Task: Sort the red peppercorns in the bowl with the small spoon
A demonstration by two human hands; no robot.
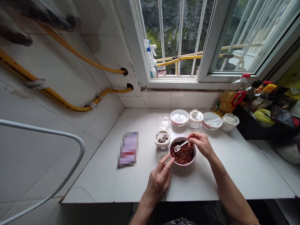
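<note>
Small dark red peppercorn-like grains fill a bowl [183,162] on the white counter. My right hand [201,143] pinches the handle of a small white spoon [177,148], whose scoop rests over the grains. My left hand [160,176] is at the bowl's left side, its fingertips touching the rim and its fingers apart. Just left of the bowl stands a small seasoning jar [162,144] with some dark grains inside; its clear lid [163,122] is raised.
Behind the bowl are a bowl of white powder [179,118], a closed jar [196,118], a bowl with a white spoon [212,125] and another jar [230,122]. A purple packet [128,149] lies left. An oil bottle [231,96] and a dark condiment box [255,126] stand right.
</note>
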